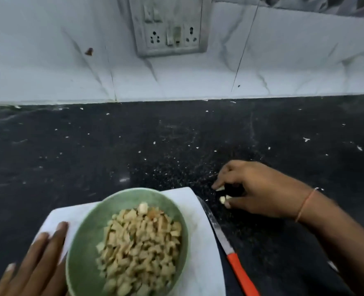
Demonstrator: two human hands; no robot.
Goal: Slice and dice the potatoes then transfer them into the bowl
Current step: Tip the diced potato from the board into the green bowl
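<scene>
- A green bowl [87, 238] sits on a white cutting board [200, 231] at the near edge of the dark desk [134, 146], and it is heaped with diced potato [140, 246].
- The left hand [38, 261] lies flat with straight fingers against the bowl's left side, resting on the board and holding nothing.
- The right hand [253, 189] reaches onto the desk just right of the board, its wrist wearing a thin orange thread [305, 204].
- Its fingers are curled down and pinch loose potato pieces [222, 198] lying on the desk; one pale bit sits at the fingertips, another by the thumb.
- A knife [234, 259] with an orange handle lies along the board's right edge, blade pointing away, touched by neither hand.
- Small white scraps [306, 139] are scattered across the desk.
- Behind the desk rises a white marbled tile wall [48, 60] with a grey switch and socket plate [168, 26].
- A small brown mark [89, 51] shows on the wall left of the plate.
</scene>
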